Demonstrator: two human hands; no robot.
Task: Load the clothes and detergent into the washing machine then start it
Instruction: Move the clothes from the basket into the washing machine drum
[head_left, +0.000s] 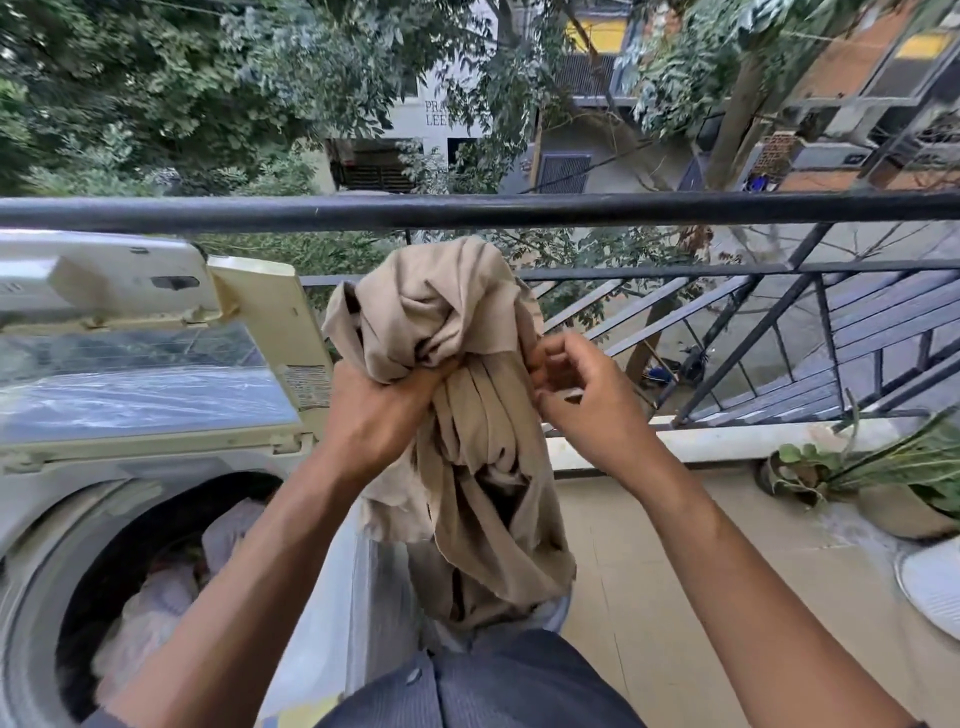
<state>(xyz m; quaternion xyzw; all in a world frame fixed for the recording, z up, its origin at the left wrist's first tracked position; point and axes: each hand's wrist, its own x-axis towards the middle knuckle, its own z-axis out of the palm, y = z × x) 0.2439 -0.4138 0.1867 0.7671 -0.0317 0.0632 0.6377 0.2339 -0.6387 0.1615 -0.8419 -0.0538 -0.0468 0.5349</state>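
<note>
Top-loading washing machine (93, 457) at lower left, lid (156, 374) raised, drum mouth already holding pale clothes (166, 587). Beige garment (467, 415) bunched upright, hanging lengthwise just right of the drum, above the machine's right edge. Left hand (379, 410) clenched round its middle, nearer the opening. Right hand (576, 395) pinching a fold at its right side. Drum down and left.

You're on a home balcony: black railing (467, 210) across the frame, washing machine (130, 467) lower left, potted plants (893, 483) at right.
</note>
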